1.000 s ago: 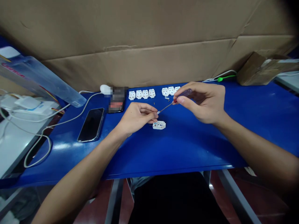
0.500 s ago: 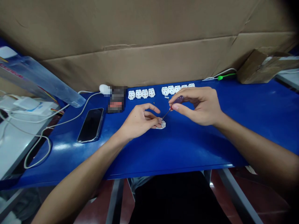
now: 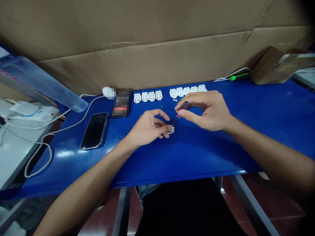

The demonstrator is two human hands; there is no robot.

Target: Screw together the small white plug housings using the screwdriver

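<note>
My left hand [image 3: 150,128] is closed on a small white plastic part [image 3: 172,129], pinning it to the blue table with thumb and fingers. Most of that part is hidden under the fingertips. Between the thumb and fingers of my right hand [image 3: 206,111] is a screwdriver [image 3: 185,105] with a purple, see-through handle. Its thin shaft slants down to the left, the tip at the white part. Behind the hands stand two rows of similar white plastic parts, a left row [image 3: 152,95] and a right row [image 3: 187,90]. One tiny brass-coloured piece [image 3: 161,106] lies nearer.
A phone [image 3: 94,131] lies at the left, beside a looping white cable [image 3: 51,154]. Behind it are a dark, blurred-out item [image 3: 122,101] and a white rounded object [image 3: 107,92]. A cardboard box [image 3: 270,67] and a green-ended item [image 3: 232,78] are at the back right.
The screwdriver stands a little steeper, its tip still at the white part. Both hands keep their grip, and the whole view has shifted slightly.
</note>
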